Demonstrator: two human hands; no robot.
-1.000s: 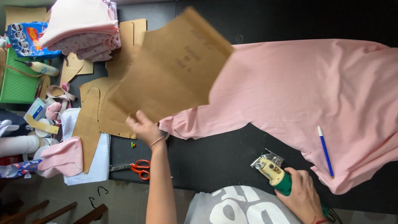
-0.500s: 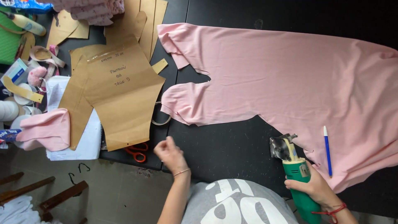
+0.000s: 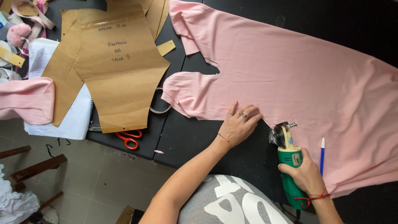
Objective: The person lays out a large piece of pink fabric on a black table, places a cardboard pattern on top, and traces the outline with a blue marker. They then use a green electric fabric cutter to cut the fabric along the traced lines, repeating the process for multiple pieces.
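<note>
A large pink fabric (image 3: pixel 290 70) lies spread over a black table (image 3: pixel 199 137), its left edge cut into curved shapes. My left hand (image 3: pixel 239 124) rests flat on the fabric's lower edge, fingers apart and pressing it down. My right hand (image 3: pixel 304 176) grips a green electric rotary cutter (image 3: pixel 290 159). The cutter's blade end touches the fabric edge just right of my left fingertips. A blue and white pen (image 3: pixel 322 155) lies on the fabric beside my right hand.
Brown paper pattern pieces (image 3: pixel 120 70) lie at the left, over orange-handled scissors (image 3: pixel 129 139) and a white notepad (image 3: pixel 74 116). A folded pink cloth (image 3: pixel 25 99) and tape rolls (image 3: pixel 12 58) sit at the far left. The table's front edge drops to a tiled floor (image 3: pixel 83 182).
My left hand put down the paper pattern at the left and moved right onto the pink fabric. My right hand brought the cutter up to the fabric edge.
</note>
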